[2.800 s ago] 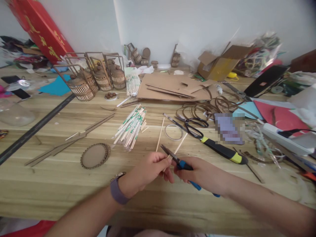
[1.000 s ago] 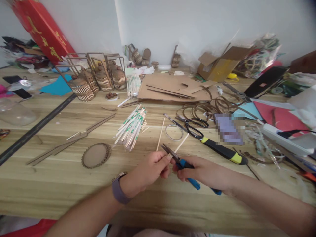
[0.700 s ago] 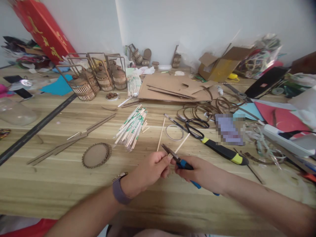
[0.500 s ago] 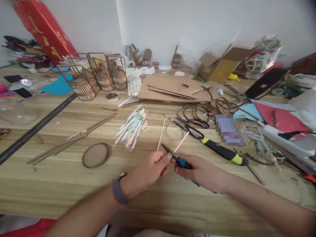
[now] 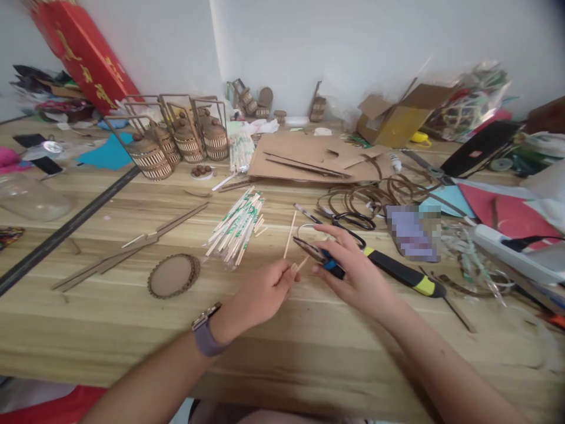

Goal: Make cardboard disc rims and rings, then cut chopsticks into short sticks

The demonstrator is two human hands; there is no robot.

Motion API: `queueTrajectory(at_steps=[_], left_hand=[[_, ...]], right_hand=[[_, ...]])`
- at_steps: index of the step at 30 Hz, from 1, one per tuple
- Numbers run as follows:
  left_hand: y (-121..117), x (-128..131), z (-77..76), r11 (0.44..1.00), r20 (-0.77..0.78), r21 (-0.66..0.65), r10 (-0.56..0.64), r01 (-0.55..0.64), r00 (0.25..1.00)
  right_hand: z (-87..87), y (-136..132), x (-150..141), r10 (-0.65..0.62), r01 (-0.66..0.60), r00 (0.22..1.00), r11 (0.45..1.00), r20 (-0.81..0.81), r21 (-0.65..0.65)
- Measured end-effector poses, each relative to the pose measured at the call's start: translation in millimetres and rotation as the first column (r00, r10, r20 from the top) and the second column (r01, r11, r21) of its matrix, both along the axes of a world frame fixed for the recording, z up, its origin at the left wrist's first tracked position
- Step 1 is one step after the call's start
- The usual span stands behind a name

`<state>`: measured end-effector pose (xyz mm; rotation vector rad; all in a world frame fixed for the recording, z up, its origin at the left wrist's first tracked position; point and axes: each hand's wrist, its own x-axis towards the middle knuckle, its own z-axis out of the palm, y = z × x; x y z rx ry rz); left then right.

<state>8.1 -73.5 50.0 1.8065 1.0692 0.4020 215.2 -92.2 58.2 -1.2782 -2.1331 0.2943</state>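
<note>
My left hand [image 5: 271, 288], with a watch on its wrist, pinches a thin wooden stick [image 5: 302, 262] whose far end points up and right. Blue-gripped pliers [image 5: 311, 249] with dark jaws are in my right hand [image 5: 355, 268], its index finger stretched out above them. The jaws are just above the held stick and apart from it. A second pale stick [image 5: 289, 237] runs up from beside my left fingertips. Behind the pliers, a clear ring [image 5: 304, 227] is partly covered. Paper-wrapped chopsticks [image 5: 236, 229] lie in a pile left of the sticks.
A scalloped cardboard disc [image 5: 173, 275] lies to the left, near cardboard strips [image 5: 132, 247]. Black scissors [image 5: 355, 222] and a black-and-yellow handled tool [image 5: 399, 272] are on the right. Small lidded baskets [image 5: 152, 160] stand at the back left, beside a flat cardboard sheet [image 5: 304, 147].
My right hand has lifted the pliers off the held stick, and its fingers have loosened and spread. My left hand has shifted slightly left and down, and the stick's visible end is shorter.
</note>
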Motion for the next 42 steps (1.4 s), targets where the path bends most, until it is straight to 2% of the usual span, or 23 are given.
queueTrajectory(at_steps=[2, 3, 7, 13, 21, 30, 36, 38, 40, 42], left_hand=[[-2, 1, -2.3, 0.994, -0.057, 0.108, -0.018, 0.024, 0.998], [-3, 2, -4.3, 0.986, -0.086, 0.164, -0.018, 0.032, 0.996], [-5, 4, -12.1, 0.945, -0.251, 0.312, -0.014, 0.095, 0.968], [-13, 8, -7.8, 0.886, -0.513, 0.41, 0.029, 0.215, 0.858], [-18, 10, -0.9, 0.871, -0.62, 0.425, 0.082, 0.246, 0.78], [-17, 12, -2.8, 0.834, -0.621, 0.483, 0.114, 0.265, 0.776], [-24, 15, -0.5, 0.853, -0.63, 0.459, 0.115, 0.249, 0.768], [-20, 13, 0.3, 0.868, -0.58, 0.452, 0.112, 0.204, 0.807], [-12, 8, 0.2, 0.905, -0.468, 0.414, 0.123, 0.094, 0.875], [-1, 3, -1.5, 0.963, -0.286, 0.266, 0.113, -0.034, 0.952]], right_hand=[[-9.1, 5, -4, 0.054, -0.051, 0.997, 0.997, 0.062, -0.059], [-13.2, 6, -6, 0.046, -0.036, 0.993, 0.995, 0.105, -0.098], [-24.1, 1, -8, -0.075, 0.111, 0.974, 0.981, 0.212, -0.162], [-27.9, -6, -11, -0.129, 0.16, 0.981, 0.958, 0.142, -0.236], [-31.4, -8, -20, -0.213, 0.253, 0.961, 0.935, 0.175, -0.251], [-30.5, -10, -22, -0.223, 0.263, 0.959, 0.931, 0.176, -0.252], [-31.2, -7, -21, -0.283, 0.316, 0.943, 0.926, 0.173, -0.207], [-27.3, -4, -16, -0.274, 0.303, 0.949, 0.932, 0.157, -0.2], [-21.0, -2, -10, -0.248, 0.271, 0.96, 0.942, 0.132, -0.2], [-14.3, -2, -6, -0.2, 0.21, 0.977, 0.952, 0.068, -0.224]])
